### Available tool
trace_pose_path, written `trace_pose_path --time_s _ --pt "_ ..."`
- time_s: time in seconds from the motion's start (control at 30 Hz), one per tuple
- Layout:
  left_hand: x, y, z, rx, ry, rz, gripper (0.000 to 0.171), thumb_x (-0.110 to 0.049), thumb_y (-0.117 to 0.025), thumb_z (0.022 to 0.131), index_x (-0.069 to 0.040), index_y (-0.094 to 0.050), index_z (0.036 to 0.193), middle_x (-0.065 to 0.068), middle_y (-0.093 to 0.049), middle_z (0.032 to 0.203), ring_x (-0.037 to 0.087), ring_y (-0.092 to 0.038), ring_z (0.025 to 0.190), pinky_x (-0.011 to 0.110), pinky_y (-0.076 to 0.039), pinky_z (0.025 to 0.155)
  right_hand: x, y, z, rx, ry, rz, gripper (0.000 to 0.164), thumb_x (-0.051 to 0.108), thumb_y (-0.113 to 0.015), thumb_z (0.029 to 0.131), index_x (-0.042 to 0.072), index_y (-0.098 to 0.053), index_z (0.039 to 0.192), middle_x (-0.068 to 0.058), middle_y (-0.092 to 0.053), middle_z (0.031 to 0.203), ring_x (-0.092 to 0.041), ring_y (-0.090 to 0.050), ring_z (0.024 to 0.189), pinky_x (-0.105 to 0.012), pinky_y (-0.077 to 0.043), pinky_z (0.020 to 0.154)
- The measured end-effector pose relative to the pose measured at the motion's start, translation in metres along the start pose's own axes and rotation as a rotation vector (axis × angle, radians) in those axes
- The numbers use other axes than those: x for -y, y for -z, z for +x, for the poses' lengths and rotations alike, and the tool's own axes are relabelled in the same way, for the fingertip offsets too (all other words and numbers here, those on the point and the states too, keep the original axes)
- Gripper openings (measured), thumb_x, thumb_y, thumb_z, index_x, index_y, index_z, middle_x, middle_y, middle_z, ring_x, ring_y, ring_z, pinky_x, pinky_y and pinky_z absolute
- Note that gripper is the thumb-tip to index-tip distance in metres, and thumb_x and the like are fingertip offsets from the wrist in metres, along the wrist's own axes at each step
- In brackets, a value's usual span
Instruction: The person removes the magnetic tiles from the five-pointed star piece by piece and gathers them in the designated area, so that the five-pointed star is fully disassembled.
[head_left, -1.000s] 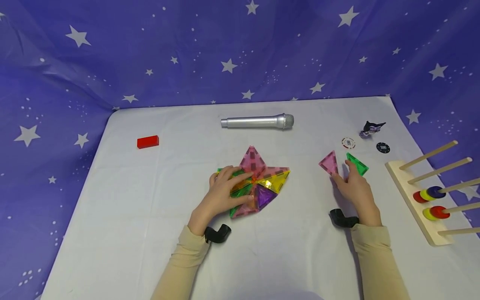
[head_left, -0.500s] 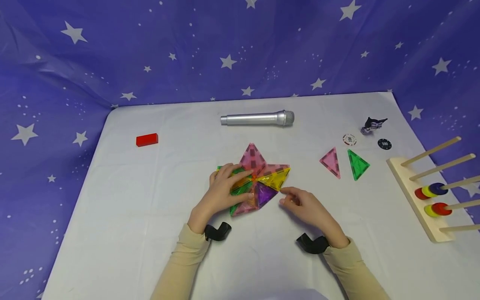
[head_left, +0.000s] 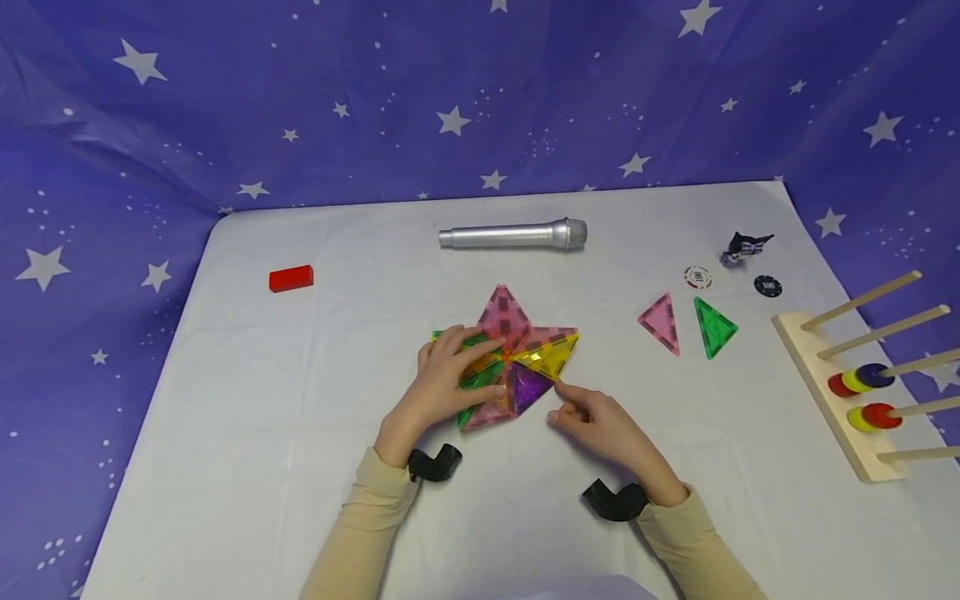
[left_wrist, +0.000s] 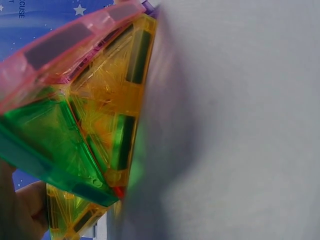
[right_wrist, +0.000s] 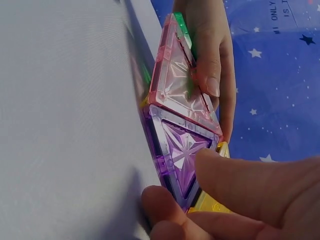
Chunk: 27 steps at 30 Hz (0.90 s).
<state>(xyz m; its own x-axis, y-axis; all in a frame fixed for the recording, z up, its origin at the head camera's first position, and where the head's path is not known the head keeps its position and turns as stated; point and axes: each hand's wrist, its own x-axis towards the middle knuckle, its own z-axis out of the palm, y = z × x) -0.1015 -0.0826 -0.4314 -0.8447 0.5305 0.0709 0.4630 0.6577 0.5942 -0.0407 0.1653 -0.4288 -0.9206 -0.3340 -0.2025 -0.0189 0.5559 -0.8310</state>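
Note:
A star-like cluster of see-through coloured magnetic tiles (head_left: 504, 317) sits mid-table, with pink, yellow, green and purple triangles. My left hand (head_left: 448, 371) rests spread over its left part; thumb and index finger lie across the tiles and cover some of them. At the cluster's right side, the index fingertip of my right hand (head_left: 603, 425) touches the corner where the yellow tile (head_left: 551, 357) and purple tile (head_left: 531, 387) meet. Its thumb stands apart below. The right wrist view has the index finger over the purple tile (right_wrist: 175, 150), beside a pink tile (right_wrist: 175, 85).
Right of the cluster lie a loose pink triangle (head_left: 662, 323) and a green one (head_left: 715, 327). Beyond them are two poker chips (head_left: 697, 277) and a small dark figurine (head_left: 744, 248). A wooden peg rack (head_left: 832, 400), silver microphone (head_left: 513, 237) and red block (head_left: 291, 278) surround the area.
My right hand has moved left from the loose pink and green triangles to the cluster's right corner, leaving both on the table. My left hand has stayed on the cluster.

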Motion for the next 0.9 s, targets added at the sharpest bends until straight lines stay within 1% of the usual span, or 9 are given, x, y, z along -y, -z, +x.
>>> trace_pose_path --time_s 0.17,0.37,0.5,0.57,0.73,0.8,0.9 --pt "-0.001 0.0 0.0 -0.002 0.007 0.005 0.064 -0.046 -0.068 0.077 -0.026 -0.046 0.134 0.009 -0.034 0.14 0.029 -0.02 0.13 0.055 -0.013 0.098 0.0 0.0 -0.002 -0.01 -0.001 0.012 0.049 0.019 -0.06 0.088 -0.013 -0.048 0.123 0.003 -0.052 0.069 -0.007 -0.04 0.055 -0.022 -0.033 0.051" --pt "-0.003 -0.001 0.0 -0.003 0.014 0.015 0.065 -0.046 -0.068 0.076 -0.026 -0.046 0.134 0.01 -0.034 0.139 0.028 -0.021 0.129 0.054 -0.017 0.097 -0.002 0.001 -0.002 -0.019 0.011 0.067 0.043 0.015 -0.06 0.088 -0.011 -0.049 0.121 0.001 -0.052 0.069 -0.008 -0.042 0.057 -0.022 -0.035 0.053" --pt "-0.004 0.0 0.001 -0.004 0.014 0.021 0.066 -0.046 -0.069 0.075 -0.026 -0.046 0.134 0.01 -0.035 0.139 0.029 -0.022 0.129 0.053 -0.019 0.096 -0.005 0.001 -0.001 -0.011 -0.007 0.103 0.042 0.014 -0.06 0.088 -0.01 -0.049 0.121 0.0 -0.052 0.07 -0.008 -0.043 0.058 -0.022 -0.035 0.055" --pt "-0.004 0.0 0.001 -0.007 0.014 0.025 0.066 -0.046 -0.069 0.075 -0.026 -0.046 0.134 0.011 -0.035 0.139 0.03 -0.022 0.128 0.054 -0.018 0.096 -0.007 0.003 0.0 -0.005 -0.03 0.142 0.042 0.014 -0.06 0.088 -0.009 -0.048 0.122 -0.002 -0.052 0.07 -0.01 -0.043 0.058 -0.022 -0.035 0.055" --pt "-0.005 0.0 0.0 -0.019 0.013 0.015 0.067 -0.046 -0.07 0.075 -0.025 -0.047 0.133 0.012 -0.036 0.138 0.031 -0.022 0.128 0.054 -0.018 0.097 -0.012 0.006 0.002 0.034 -0.067 0.298 0.041 0.01 -0.056 0.09 -0.01 -0.044 0.124 -0.012 -0.054 0.074 -0.016 -0.047 0.059 -0.024 -0.041 0.054" --pt "-0.005 0.0 0.0 -0.021 0.01 0.014 0.067 -0.046 -0.07 0.075 -0.025 -0.046 0.133 0.012 -0.036 0.138 0.03 -0.022 0.128 0.054 -0.018 0.097 -0.013 0.007 0.002 0.049 -0.074 0.352 0.039 0.009 -0.053 0.091 -0.011 -0.043 0.123 -0.016 -0.055 0.079 -0.018 -0.05 0.062 -0.025 -0.044 0.055" --pt "-0.004 -0.001 0.0 -0.02 0.008 0.02 0.067 -0.047 -0.069 0.075 -0.026 -0.046 0.134 0.011 -0.035 0.138 0.03 -0.022 0.128 0.054 -0.018 0.097 -0.014 0.008 0.002 0.061 -0.089 0.397 0.037 0.009 -0.051 0.093 -0.011 -0.043 0.123 -0.019 -0.056 0.091 -0.019 -0.055 0.07 -0.026 -0.047 0.057"
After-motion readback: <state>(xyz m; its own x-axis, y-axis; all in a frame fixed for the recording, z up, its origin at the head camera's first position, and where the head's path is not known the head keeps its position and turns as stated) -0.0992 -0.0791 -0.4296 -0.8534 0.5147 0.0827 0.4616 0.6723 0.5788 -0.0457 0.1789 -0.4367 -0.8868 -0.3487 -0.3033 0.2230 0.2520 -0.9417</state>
